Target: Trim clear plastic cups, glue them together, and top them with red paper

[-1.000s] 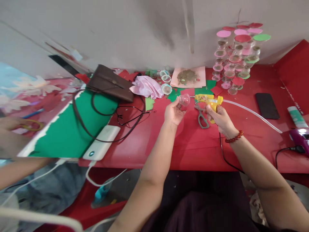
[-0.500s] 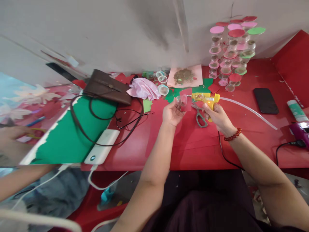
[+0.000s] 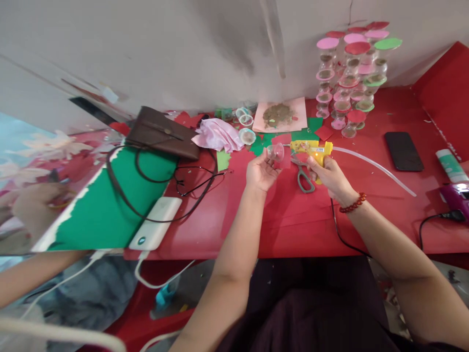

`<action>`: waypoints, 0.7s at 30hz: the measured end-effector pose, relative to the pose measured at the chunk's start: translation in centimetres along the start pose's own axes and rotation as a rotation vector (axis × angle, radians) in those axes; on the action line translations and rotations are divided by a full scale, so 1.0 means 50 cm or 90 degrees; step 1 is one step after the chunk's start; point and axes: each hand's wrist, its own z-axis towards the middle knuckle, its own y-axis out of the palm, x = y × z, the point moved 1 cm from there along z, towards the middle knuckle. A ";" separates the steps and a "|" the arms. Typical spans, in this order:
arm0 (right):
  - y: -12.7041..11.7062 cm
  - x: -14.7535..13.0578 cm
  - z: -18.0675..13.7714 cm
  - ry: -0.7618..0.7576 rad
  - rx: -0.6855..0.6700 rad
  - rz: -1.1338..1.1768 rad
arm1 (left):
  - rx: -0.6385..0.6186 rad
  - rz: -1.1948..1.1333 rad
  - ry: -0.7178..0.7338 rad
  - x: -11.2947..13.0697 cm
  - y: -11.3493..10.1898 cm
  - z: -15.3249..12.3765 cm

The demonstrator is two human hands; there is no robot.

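The left hand (image 3: pixel 262 173) held a clear plastic cup (image 3: pixel 276 152) above the tabletop (image 3: pixel 384 215), pinching it between thumb and fingertips; the remaining fingers were loosely bent, the palm partly showing. The cup was tipped on its side, near the middle of the scene, one end towards the tool opposite.

The right hand (image 3: pixel 329 177) gripped a yellow glue gun (image 3: pixel 306 146), its fingers wrapped round the handle and its thumb lying along the near side. Whether a finger pressed the trigger could not be told. The gun's metal nozzle pointed left at the cup, very close to it; contact between them could not be made out. A long translucent glue stick (image 3: pixel 377 163) stuck out of the gun's back end, curving away to the right, and a black cord (image 3: pixel 337 232) hung below the hand.

A pair of grey-handled scissors (image 3: pixel 305 182) lay between the two hands, just beneath the gun. Beyond them, a pale pink sheet (image 3: pixel 301 107) bore a patch of brown grains (image 3: pixel 279 115).
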 end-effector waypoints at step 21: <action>0.000 0.001 0.002 -0.010 -0.006 -0.009 | -0.006 -0.019 -0.004 0.003 -0.002 0.000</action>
